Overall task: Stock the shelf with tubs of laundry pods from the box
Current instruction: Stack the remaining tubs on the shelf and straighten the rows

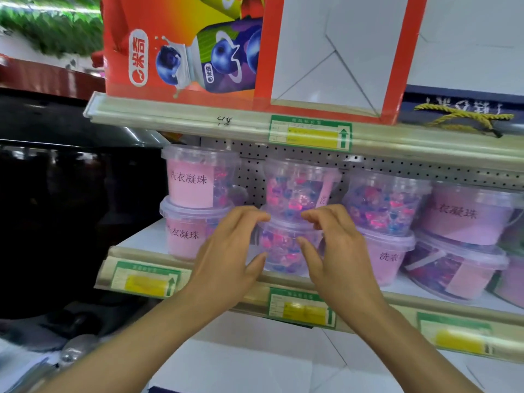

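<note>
Clear tubs of pink and blue laundry pods stand two high in several stacks on the white shelf point(141, 236). At the middle stack, an upper tub point(295, 188) sits on a lower tub point(283, 251). My left hand point(229, 251) and my right hand point(337, 251) curl round the front of the lower tub, one on each side. Fingertips reach its lid rim, just under the upper tub, and both thumbs lie against its wall. To the left is a stack with pink labels point(190, 185); more stacks point(382, 205) stand to the right. No box is in view.
The shelf above point(175, 114) hangs low over the tubs and carries a red drink carton point(181, 52). Price-tag rails point(303, 304) run along the shelf edges. A dark, glossy surface point(71, 194) lies left of the shelving. White boxes point(255, 358) fill the level below.
</note>
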### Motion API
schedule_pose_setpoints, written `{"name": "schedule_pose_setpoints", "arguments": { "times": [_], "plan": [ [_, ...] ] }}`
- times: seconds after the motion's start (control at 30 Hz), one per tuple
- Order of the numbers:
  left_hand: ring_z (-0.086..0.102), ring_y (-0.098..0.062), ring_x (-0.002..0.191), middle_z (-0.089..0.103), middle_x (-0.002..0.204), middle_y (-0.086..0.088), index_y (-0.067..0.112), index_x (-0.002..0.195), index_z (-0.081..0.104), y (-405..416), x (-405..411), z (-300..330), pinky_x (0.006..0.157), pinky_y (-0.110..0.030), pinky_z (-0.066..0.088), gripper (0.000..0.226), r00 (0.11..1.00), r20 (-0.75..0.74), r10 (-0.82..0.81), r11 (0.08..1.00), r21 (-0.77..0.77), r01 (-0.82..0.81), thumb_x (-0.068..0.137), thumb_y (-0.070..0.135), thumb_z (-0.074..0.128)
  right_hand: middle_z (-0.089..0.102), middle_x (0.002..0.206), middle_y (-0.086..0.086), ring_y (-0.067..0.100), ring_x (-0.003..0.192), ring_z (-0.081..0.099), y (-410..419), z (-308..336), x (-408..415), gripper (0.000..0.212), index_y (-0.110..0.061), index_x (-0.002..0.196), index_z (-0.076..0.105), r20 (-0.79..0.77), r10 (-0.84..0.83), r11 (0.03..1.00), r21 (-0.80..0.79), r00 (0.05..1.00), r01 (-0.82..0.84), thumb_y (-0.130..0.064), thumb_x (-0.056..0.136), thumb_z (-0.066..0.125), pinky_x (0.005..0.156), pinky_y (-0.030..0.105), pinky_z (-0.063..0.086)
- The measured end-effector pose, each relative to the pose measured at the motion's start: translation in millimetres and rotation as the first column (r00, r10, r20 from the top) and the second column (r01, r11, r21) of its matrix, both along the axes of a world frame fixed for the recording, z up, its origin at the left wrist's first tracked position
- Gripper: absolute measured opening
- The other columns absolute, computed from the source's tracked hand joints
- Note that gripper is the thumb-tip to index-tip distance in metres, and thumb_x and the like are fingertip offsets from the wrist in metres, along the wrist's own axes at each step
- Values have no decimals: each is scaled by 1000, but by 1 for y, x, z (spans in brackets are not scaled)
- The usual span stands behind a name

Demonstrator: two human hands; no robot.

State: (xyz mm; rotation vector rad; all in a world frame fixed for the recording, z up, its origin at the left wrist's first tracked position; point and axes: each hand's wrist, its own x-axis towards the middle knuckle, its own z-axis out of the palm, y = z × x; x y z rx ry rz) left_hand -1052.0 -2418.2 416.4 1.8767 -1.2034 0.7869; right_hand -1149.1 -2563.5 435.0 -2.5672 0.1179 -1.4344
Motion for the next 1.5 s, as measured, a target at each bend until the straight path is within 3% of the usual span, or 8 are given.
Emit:
{"name": "schedule_pose_setpoints", "arguments": {
  "times": [0.27, 0.57, 0.7, 0.9, 1.07, 1.2, 1.33, 1.5],
  "plan": [
    [55, -18, 82, 56, 92, 2, 20, 93, 61, -22, -3, 26, 44, -25, 39, 42, 968, 246, 60, 991, 105, -88, 59, 17, 85, 53, 97, 6, 22, 81, 53, -29, 1, -2, 36, -8, 94, 59, -113, -142, 985, 79, 983, 152, 14, 66, 62, 71, 28, 42],
    [56, -30, 50, 60, 88, -5, 13, 87, 56, -5, 18, 27, 35, -26, 28, 51, 944, 265, 195, 961, 143, -239, 47, -9, 80, 57, 94, 5, 18, 80, 53, -15, -2, -4, 38, -10, 94, 58, 71, -105, 989, 109, 992, 97, 15, 66, 60, 72, 25, 42],
    [54, -23, 79, 58, 99, -2, 17, 94, 56, -3, 6, 19, 35, -26, 34, 45, 956, 253, 148, 981, 86, -175, 55, 8, 78, 57, 98, 10, 25, 82, 55, -20, 0, 0, 42, -6, 97, 59, -42, -151, 986, 61, 988, 153, 15, 61, 66, 71, 24, 37],
    [54, -17, 80, 59, 90, 4, 19, 88, 56, -5, 5, 18, 49, -32, 44, 30, 993, 89, 77, 997, 13, -78, 68, 3, 72, 58, 99, 6, 27, 88, 57, -19, 5, -3, 31, -11, 94, 59, -91, -145, 989, -30, 985, 143, 3, 68, 71, 67, 45, 51],
    [61, -24, 96, 59, 112, 2, 21, 112, 41, 1, 9, 21, 72, -45, 50, 38, 993, -102, 55, 998, -37, -59, 81, 9, 60, 56, 100, 4, 24, 88, 56, -5, 4, 0, 30, -11, 96, 59, -62, -72, 997, -36, 995, 70, -6, 70, 75, 65, 39, 51],
    [54, -22, 114, 52, 131, -2, 17, 134, 31, -1, 2, 30, 90, -40, 47, 59, 983, -182, -28, 996, -86, 13, 83, 3, 57, 51, 106, -4, 10, 96, 52, -4, 6, -5, 45, -24, 105, 42, -19, 92, 924, 376, 996, -78, -1, 75, 66, 80, 11, 41],
    [49, -17, 124, 51, 135, -3, 17, 140, 28, -13, 4, 42, 98, -26, 37, 66, 891, -442, -103, 993, -104, 63, 83, -8, 48, 50, 117, -14, 7, 112, 52, -16, 16, 0, 57, -25, 124, 36, -75, 317, 816, 529, 946, -231, 4, 79, 57, 100, 33, 43],
    [56, -12, 108, 55, 113, 4, 18, 127, 43, -13, -3, 39, 97, -25, 42, 58, 887, -440, -138, 976, -210, 48, 79, -15, 47, 55, 121, -7, 14, 112, 54, -34, 22, 17, 57, -34, 123, 36, -156, 339, 828, 518, 928, -215, -5, 79, 57, 98, 43, 45]
  ]
}}
